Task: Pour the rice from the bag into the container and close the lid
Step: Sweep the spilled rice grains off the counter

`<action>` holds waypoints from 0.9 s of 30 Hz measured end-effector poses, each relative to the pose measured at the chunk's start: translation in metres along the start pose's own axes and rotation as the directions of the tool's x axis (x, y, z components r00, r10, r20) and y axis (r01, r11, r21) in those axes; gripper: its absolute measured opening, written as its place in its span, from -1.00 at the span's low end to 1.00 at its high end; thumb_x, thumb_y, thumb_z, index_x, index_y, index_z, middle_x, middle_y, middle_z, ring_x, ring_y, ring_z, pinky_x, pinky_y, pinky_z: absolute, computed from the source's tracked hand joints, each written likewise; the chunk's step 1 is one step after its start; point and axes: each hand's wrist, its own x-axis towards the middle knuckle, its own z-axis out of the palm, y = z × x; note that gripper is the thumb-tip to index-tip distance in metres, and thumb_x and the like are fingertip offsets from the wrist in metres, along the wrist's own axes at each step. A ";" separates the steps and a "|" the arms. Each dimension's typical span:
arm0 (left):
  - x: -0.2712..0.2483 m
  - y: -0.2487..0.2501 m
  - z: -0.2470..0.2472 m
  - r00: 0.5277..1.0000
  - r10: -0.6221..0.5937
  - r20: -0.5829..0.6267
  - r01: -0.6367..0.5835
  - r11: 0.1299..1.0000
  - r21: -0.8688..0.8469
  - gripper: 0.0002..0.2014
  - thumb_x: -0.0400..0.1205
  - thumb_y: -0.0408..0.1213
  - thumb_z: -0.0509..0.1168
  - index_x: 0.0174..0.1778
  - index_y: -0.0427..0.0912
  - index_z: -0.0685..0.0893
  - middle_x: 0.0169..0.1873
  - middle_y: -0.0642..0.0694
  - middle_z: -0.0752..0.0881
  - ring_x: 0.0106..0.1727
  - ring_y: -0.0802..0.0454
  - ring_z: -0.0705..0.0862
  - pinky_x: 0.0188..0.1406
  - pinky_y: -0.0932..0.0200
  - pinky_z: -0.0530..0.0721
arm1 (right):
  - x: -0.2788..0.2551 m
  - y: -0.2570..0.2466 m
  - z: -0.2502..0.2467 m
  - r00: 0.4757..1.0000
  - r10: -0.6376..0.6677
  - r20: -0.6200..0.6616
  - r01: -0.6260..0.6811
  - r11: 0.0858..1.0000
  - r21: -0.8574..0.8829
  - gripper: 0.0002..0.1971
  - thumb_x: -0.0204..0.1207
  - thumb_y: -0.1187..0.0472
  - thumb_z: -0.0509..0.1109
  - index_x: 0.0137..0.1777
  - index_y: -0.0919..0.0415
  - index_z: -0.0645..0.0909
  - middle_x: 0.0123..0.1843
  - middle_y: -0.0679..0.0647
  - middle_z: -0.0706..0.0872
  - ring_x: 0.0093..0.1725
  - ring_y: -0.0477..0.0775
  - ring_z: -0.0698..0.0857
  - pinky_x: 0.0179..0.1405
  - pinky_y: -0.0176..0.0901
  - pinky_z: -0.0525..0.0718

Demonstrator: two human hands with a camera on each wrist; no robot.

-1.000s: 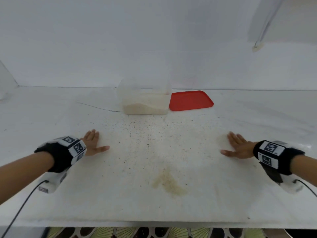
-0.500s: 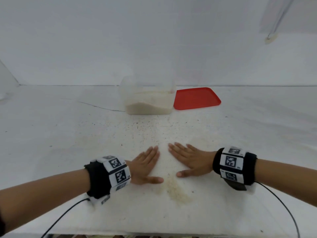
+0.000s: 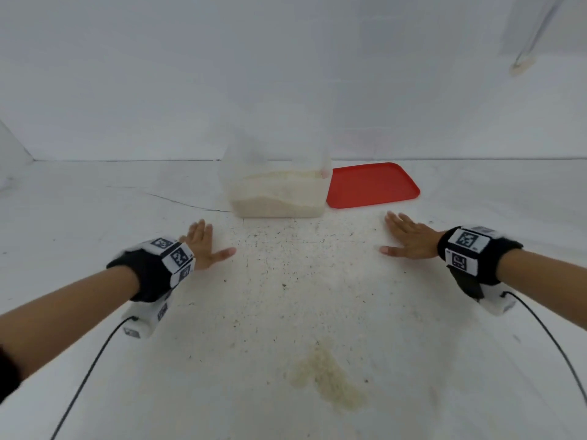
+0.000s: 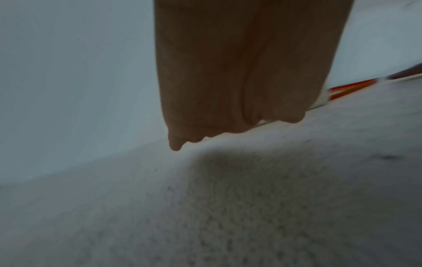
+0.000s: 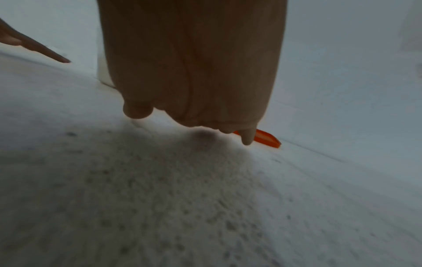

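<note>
Both palms lie flat on the white tabletop (image 3: 95,217), left hand (image 3: 203,249) and right hand (image 3: 409,246) with fingers straight and holding nothing, likely raking spilled grains. At twelve o'clock stands the clear plastic container (image 3: 276,192), part-filled with rice, its flat red lid (image 3: 371,185) just beside it at one o'clock, off so the mouth is open. No bag shows.

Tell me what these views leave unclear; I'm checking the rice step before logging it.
- Bag: in no view.
- Container rim: head view, clear walls fade into the white wall.
- Red lid: wrist views, mostly behind the fingers.
- Spilled rice: grains blurred.
</note>
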 end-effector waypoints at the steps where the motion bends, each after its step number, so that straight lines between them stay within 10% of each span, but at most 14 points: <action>1: 0.007 -0.001 0.001 0.999 -0.035 -0.006 0.034 0.999 -0.033 0.15 0.34 0.57 -0.28 0.59 -0.35 -0.19 0.60 -0.28 -0.24 0.62 -0.17 -0.22 0.59 -0.09 -0.11 | 0.005 0.000 0.000 1.000 0.005 0.000 -0.005 1.000 0.015 -0.11 0.57 -0.32 -0.07 0.59 0.24 -0.45 0.62 0.10 -0.47 0.63 0.08 -0.34 0.61 0.10 -0.14; 3: 0.019 0.002 0.008 0.997 -0.075 0.026 0.077 0.993 -0.090 0.38 0.06 0.68 -0.42 0.59 -0.38 -0.17 0.60 -0.31 -0.22 0.62 -0.20 -0.19 0.58 -0.08 -0.14 | 0.014 -0.007 0.001 1.000 -0.012 -0.018 0.012 1.000 0.027 -0.08 0.54 -0.36 -0.10 0.59 0.25 -0.45 0.62 0.11 -0.47 0.62 0.08 -0.34 0.60 0.12 -0.16; 6: 0.024 0.022 0.016 0.999 -0.039 -0.016 0.037 0.996 -0.084 0.02 0.50 0.40 -0.13 0.57 -0.39 -0.28 0.57 -0.35 -0.31 0.60 -0.25 -0.26 0.59 -0.17 -0.13 | 0.018 -0.029 -0.001 0.990 -0.137 -0.017 0.137 0.990 -0.012 0.18 0.17 -0.65 -0.37 0.57 0.22 -0.48 0.56 0.05 -0.54 0.59 0.02 -0.39 0.57 0.15 -0.23; 8: 0.017 0.039 0.014 0.994 0.099 0.034 -0.099 0.995 -0.020 0.08 0.42 0.47 -0.23 0.55 -0.38 -0.35 0.55 -0.34 -0.37 0.59 -0.25 -0.30 0.59 -0.18 -0.13 | 0.015 -0.047 -0.002 0.967 -0.254 0.025 0.255 0.963 -0.082 0.26 0.01 -0.70 -0.44 0.56 0.21 -0.51 0.50 0.02 -0.59 0.55 -0.01 -0.45 0.57 0.16 -0.26; 12: -0.011 0.071 0.019 0.898 0.386 0.212 -0.411 0.907 0.088 0.48 -0.25 0.66 -0.64 0.50 -0.32 -0.47 0.48 -0.22 -0.52 0.54 -0.16 -0.44 0.52 -0.04 -0.28 | -0.002 -0.081 0.004 0.888 -0.440 0.135 0.459 0.869 -0.183 -0.01 0.46 -0.45 -0.10 0.55 0.19 -0.53 0.54 0.04 -0.58 0.54 0.00 -0.50 0.57 0.12 -0.36; 16: -0.050 0.090 0.034 0.785 0.529 0.322 -0.585 0.804 0.108 0.10 0.32 0.51 -0.28 0.46 -0.29 -0.53 0.43 -0.20 -0.57 0.48 -0.08 -0.52 0.45 0.06 -0.37 | -0.032 -0.106 0.019 0.784 -0.568 0.250 0.620 0.737 -0.269 0.02 0.29 -0.49 -0.19 0.50 0.13 -0.58 0.48 0.03 -0.63 0.49 0.00 -0.58 0.44 -0.03 -0.49; 22: -0.093 0.076 0.039 0.683 0.561 0.467 -0.653 0.756 0.047 0.03 0.36 0.44 -0.21 0.44 -0.22 -0.55 0.40 -0.07 -0.60 0.53 0.02 -0.51 0.48 0.16 -0.39 | -0.060 -0.109 0.037 0.681 -0.680 0.273 0.732 0.642 -0.229 -0.05 0.39 -0.42 -0.11 0.56 0.05 -0.52 0.57 -0.07 -0.56 0.52 -0.10 -0.57 0.48 -0.08 -0.51; 25: -0.097 0.058 0.017 0.660 0.583 0.473 -0.559 0.802 -0.210 -0.23 0.59 0.22 -0.12 0.61 -0.08 -0.24 0.59 0.06 -0.31 0.60 0.18 -0.25 0.56 0.18 -0.21 | -0.056 -0.107 0.021 0.712 -0.666 0.223 0.700 0.697 -0.156 -0.11 0.39 -0.39 -0.17 0.50 0.03 -0.57 0.56 -0.09 -0.55 0.53 -0.13 -0.53 0.49 -0.11 -0.47; 27: -0.094 0.044 0.003 0.737 0.585 0.338 -0.508 0.810 -0.293 -0.30 0.56 0.21 -0.13 0.61 -0.03 0.10 0.60 0.10 0.10 0.58 0.20 0.11 0.56 0.21 0.06 | -0.037 -0.103 0.004 0.785 -0.598 0.164 0.619 0.768 -0.164 -0.11 0.42 -0.38 -0.18 0.49 0.08 -0.58 0.53 -0.06 -0.56 0.54 -0.10 -0.50 0.53 -0.06 -0.43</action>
